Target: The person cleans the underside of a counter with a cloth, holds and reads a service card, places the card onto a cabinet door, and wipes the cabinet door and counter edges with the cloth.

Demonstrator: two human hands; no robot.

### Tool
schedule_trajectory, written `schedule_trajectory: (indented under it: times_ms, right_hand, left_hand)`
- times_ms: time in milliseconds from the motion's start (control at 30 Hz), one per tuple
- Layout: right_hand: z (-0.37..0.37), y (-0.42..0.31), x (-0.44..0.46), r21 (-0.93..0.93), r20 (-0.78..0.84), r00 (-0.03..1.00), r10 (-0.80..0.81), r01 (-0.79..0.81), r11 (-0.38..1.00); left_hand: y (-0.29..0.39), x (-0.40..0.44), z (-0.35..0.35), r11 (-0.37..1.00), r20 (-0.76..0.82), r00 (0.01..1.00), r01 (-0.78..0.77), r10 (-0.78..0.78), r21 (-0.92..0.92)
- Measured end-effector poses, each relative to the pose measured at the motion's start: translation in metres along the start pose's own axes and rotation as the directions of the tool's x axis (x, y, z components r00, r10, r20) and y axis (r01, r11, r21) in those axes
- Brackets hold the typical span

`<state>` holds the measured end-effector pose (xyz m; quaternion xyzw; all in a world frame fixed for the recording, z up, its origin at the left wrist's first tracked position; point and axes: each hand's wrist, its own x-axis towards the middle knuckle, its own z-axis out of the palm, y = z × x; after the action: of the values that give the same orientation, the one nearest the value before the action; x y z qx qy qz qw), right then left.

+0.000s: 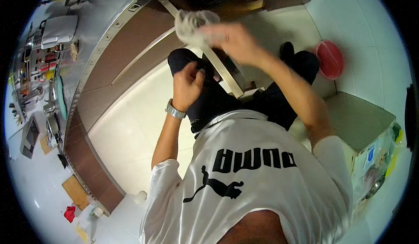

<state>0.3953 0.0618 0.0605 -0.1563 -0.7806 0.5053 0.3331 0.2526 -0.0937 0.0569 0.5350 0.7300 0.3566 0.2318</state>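
My right hand is closed on a pale grey-white cloth, both somewhat blurred. The cloth is at the upper end of a metal-edged panel that juts out from the brown cabinet front. Whether the cloth presses on that edge I cannot tell. My left hand, with a silver watch on its wrist, is above my left knee. Its fingers are curled, and nothing shows in them.
A steel counter with utensils and a white bin-like container runs along the left. A red bucket stands by the tiled wall at right. Nearer me on that side is a box-like unit with plastic bags beside it.
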Motion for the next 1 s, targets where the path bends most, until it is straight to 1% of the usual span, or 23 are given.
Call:
schedule_trajectory:
  times_ms: [33,67,100,167,200,233,300,367,400,433,467,500,567,600,633,700,733,767,833,867,900,967,1000]
  right_hand:
    - [-0.013,0.003,0.021,0.069,-0.014,0.992,0.129,-0.127,0.989]
    - [-0.026,-0.007,0.035,0.277,0.026,0.903,0.428,-0.418,0.865]
    - [-0.026,0.009,0.043,0.473,-0.116,0.925,0.363,-0.270,0.839]
    - [-0.046,0.009,0.047,0.540,-0.207,0.952,0.227,-0.083,0.838]
    - [-0.058,-0.005,0.044,0.537,-0.198,0.953,0.231,-0.091,0.839]
    - [-0.071,-0.028,0.036,0.557,-0.153,0.937,0.315,-0.181,0.811]
    - [-0.079,-0.051,0.010,0.567,-0.102,0.909,0.405,-0.281,0.775]
    - [-0.078,-0.062,-0.018,0.581,-0.275,0.875,0.398,-0.179,0.794]
    - [-0.074,-0.072,-0.033,0.613,-0.256,0.866,0.429,-0.197,0.765]
    - [-0.070,-0.080,-0.047,0.641,-0.237,0.858,0.456,-0.215,0.737]
    - [-0.071,-0.080,-0.061,0.537,-0.207,0.909,0.363,-0.204,0.818]
    - [-0.072,-0.079,-0.074,0.430,-0.158,0.950,0.270,-0.180,0.885]
    - [-0.065,-0.089,-0.093,0.488,-0.038,0.927,0.373,-0.308,0.817]
    - [-0.058,-0.088,-0.102,0.453,-0.035,0.920,0.389,-0.333,0.827]
    - [-0.050,-0.096,-0.104,0.476,-0.026,0.887,0.461,-0.394,0.786]
    - [-0.034,-0.086,-0.105,0.235,-0.073,0.951,0.299,-0.275,0.932]
    - [-0.031,-0.075,-0.105,-0.014,-0.091,0.985,0.145,-0.147,0.989]
    - [-0.028,-0.071,-0.103,-0.022,-0.088,0.986,0.144,-0.147,0.989]
    - [-0.025,-0.066,-0.098,-0.264,-0.131,0.991,0.025,-0.059,0.963]
    - [-0.023,-0.063,-0.099,-0.278,-0.163,0.985,0.055,-0.099,0.955]
    - [-0.023,-0.067,-0.099,-0.282,-0.155,0.986,0.057,-0.100,0.954]
    - [-0.025,-0.073,-0.094,-0.362,-0.200,0.971,0.133,-0.200,0.910]
    - [-0.027,-0.073,-0.090,-0.366,-0.190,0.973,0.132,-0.195,0.910]
  left_hand:
    - [0.003,0.009,0.000,0.999,-0.034,0.999,0.009,-0.008,0.030]
    - [0.002,0.018,-0.002,1.000,-0.051,0.999,-0.015,0.015,0.008]
    - [-0.005,0.031,-0.008,0.991,-0.016,0.998,-0.063,0.065,0.122]
    - [-0.002,0.048,-0.014,0.978,-0.053,0.998,-0.031,0.043,0.205]
    - [-0.001,0.056,-0.016,0.980,-0.057,0.998,-0.023,0.035,0.198]
    - [-0.001,0.063,-0.018,0.968,-0.055,0.994,-0.079,0.095,0.239]
    - [0.002,0.070,-0.024,0.930,-0.043,0.975,-0.195,0.219,0.312]
    - [0.004,0.073,-0.027,0.924,-0.042,0.972,-0.205,0.230,0.324]
    - [0.002,0.073,-0.028,0.928,-0.047,0.974,-0.198,0.223,0.315]
    - [0.000,0.075,-0.028,0.915,-0.028,0.967,-0.229,0.252,0.332]
    - [-0.001,0.077,-0.028,0.901,-0.012,0.960,-0.257,0.278,0.349]
    - [-0.002,0.079,-0.027,0.908,-0.023,0.963,-0.245,0.268,0.341]
    - [0.000,0.083,-0.025,0.846,0.100,0.943,-0.329,0.318,0.419]
    - [0.004,0.083,-0.023,0.826,0.094,0.936,-0.343,0.338,0.447]
    - [0.006,0.085,-0.021,0.831,0.083,0.938,-0.338,0.337,0.442]
    - [0.009,0.090,-0.016,0.848,0.086,0.930,-0.362,0.358,0.386]
    - [0.011,0.090,-0.013,0.847,0.090,0.934,-0.351,0.345,0.398]
    - [0.012,0.091,-0.011,0.850,0.085,0.934,-0.352,0.347,0.393]
    - [0.013,0.096,-0.009,0.846,0.099,0.931,-0.360,0.351,0.393]
    - [0.014,0.099,-0.008,0.848,0.091,0.931,-0.359,0.352,0.389]
    - [0.015,0.100,-0.008,0.841,0.110,0.920,-0.389,0.377,0.376]
    - [0.016,0.104,-0.006,0.837,0.111,0.911,-0.409,0.397,0.364]
    - [0.017,0.105,-0.004,0.822,0.109,0.905,-0.421,0.412,0.383]
